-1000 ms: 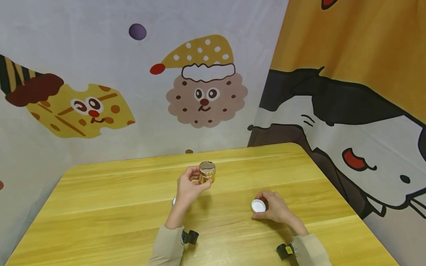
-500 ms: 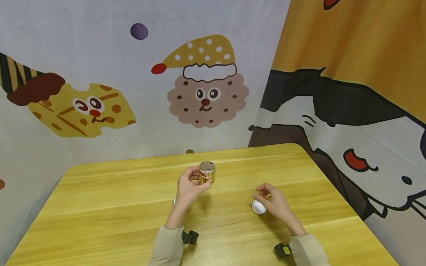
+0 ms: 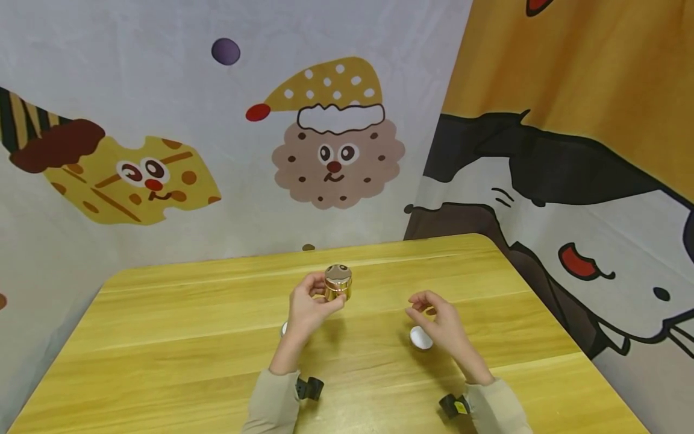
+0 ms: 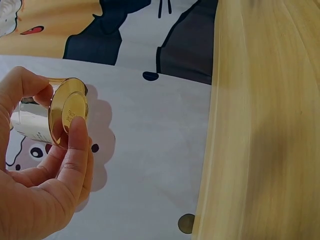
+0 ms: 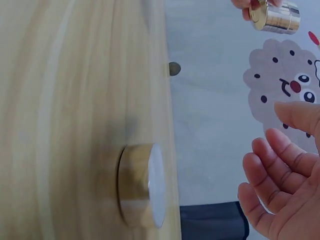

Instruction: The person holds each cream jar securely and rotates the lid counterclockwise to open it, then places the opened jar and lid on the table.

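Observation:
My left hand (image 3: 309, 310) grips a shiny gold jar (image 3: 338, 283) above the table, thumb on one side and fingers on the other. In the left wrist view the jar's gold base (image 4: 64, 105) shows small printed marks, and a fingertip touches it. On the table at the right lies a round gold lid (image 5: 136, 187), its white inner side (image 3: 421, 337) facing up. Just above and beyond this lid hovers my right hand (image 3: 447, 325), fingers loosely bent and holding nothing. Behind my left wrist a small white round thing (image 3: 284, 328) is mostly hidden.
A yellow wood-grain table (image 3: 179, 337) spans the front, its far edge close to a printed cloth (image 3: 233, 223). Another cartoon-printed cloth (image 3: 607, 253) hangs along the right side. Black wrist cameras (image 3: 310, 388) sit on both wrists.
My right hand has let go of the gold lid, leaving it on the table, and has risen slightly up and left. The left hand with the jar has barely moved.

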Tool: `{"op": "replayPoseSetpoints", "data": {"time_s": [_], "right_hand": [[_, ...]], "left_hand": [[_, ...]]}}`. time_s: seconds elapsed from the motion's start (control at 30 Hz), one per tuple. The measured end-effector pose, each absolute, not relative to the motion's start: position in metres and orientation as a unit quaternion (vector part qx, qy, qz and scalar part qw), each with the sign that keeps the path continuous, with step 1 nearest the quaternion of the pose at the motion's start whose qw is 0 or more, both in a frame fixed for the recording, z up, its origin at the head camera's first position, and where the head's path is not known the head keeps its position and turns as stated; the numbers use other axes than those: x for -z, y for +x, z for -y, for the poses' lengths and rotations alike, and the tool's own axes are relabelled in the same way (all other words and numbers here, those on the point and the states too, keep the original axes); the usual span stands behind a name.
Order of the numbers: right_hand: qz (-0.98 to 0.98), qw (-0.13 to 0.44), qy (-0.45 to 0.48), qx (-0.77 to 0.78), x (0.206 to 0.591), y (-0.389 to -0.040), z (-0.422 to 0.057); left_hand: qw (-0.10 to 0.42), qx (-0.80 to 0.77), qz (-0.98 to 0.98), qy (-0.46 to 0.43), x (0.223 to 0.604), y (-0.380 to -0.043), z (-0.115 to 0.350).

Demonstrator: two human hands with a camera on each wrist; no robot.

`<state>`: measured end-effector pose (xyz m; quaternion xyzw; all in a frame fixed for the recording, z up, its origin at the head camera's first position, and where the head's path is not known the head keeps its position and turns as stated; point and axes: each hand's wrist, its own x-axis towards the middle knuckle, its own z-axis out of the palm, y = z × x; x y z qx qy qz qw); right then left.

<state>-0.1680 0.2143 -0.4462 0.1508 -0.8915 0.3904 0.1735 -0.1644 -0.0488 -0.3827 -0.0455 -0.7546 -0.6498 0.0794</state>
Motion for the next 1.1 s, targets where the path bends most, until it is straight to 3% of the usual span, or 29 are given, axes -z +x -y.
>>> {"op": "replayPoseSetpoints", "data": {"time_s": [0.8, 1.1], "right_hand": [[0.839, 0.186, 0.189, -0.476, 0.41, -0.187, -0.149], [0.833, 0.181, 0.215, -0.476, 0.4, -0.19, -0.132]], "left_hand": [[0.08, 0.642, 0.76, -0.059, 0.381, -0.163, 0.048], [0.084, 0.651, 0.752, -0.061, 0.422, -0.184, 0.051]]}}
